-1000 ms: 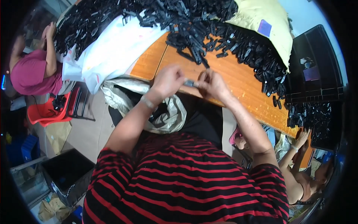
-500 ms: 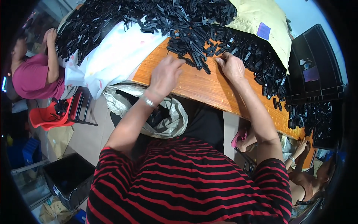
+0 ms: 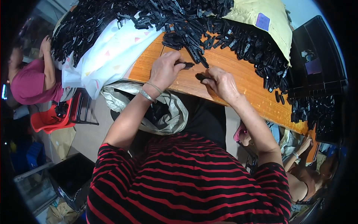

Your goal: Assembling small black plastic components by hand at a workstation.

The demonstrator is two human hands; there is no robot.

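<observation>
My left hand [image 3: 166,70] is closed at the table's front edge, pinching a slim black piece [image 3: 189,65] that points right. Facing it, my right hand [image 3: 222,84] grips a short, dark, rounded piece [image 3: 200,77] between thumb and fingers. The two pieces are apart, and their exact kind is too small to tell. Just beyond my hands lies a loose heap of long, narrow black plastic pieces [image 3: 182,37]. Its nearest pieces reach down between my hands. Bare wooden tabletop [image 3: 242,87] shows under and beside my right hand.
A white patterned plastic sheet [image 3: 108,52] hangs over the table's left edge. Below, an open woven sack [image 3: 175,119] sits by my lap. A yellowish sack [image 3: 257,16] and a black crate [image 3: 317,63] stand right. Co-workers sit at far left [image 3: 35,84] and lower right [image 3: 298,179].
My right hand has come back toward me and left from the heap, now with a dark piece in it. My left hand has moved slightly, and a black piece now shows in its fingers.
</observation>
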